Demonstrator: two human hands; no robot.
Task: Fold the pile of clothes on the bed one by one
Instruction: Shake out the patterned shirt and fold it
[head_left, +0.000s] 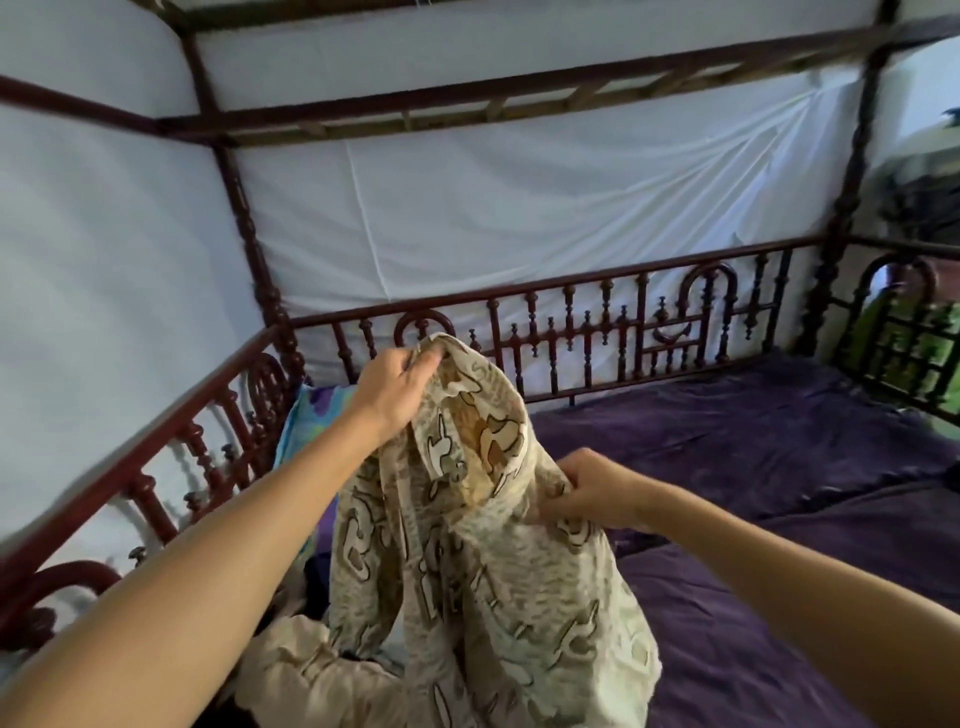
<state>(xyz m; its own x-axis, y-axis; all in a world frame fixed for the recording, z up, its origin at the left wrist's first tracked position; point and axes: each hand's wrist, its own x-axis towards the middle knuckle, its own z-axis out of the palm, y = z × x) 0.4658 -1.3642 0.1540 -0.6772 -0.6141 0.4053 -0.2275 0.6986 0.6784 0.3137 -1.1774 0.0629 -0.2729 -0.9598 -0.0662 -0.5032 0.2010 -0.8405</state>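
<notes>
The left hand (397, 387) pinches the top of the patterned cloth (483, 561) up at 11 o'clock, the right hand (592, 491) grips its edge lower at 3 o'clock, so it hangs long and down.

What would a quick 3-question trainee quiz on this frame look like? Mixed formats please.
1. True or false: the patterned beige garment lies folded flat on the purple bedsheet.
2. Which hand grips the garment at its highest point?
A. left hand
B. right hand
C. neither
3. Fill in: the wooden railing runs along the bed's far side, with white ____ stretched behind it.

Key
1. False: it is held up in the air, unfolded, with its lower end hanging down.
2. A
3. fabric
</notes>
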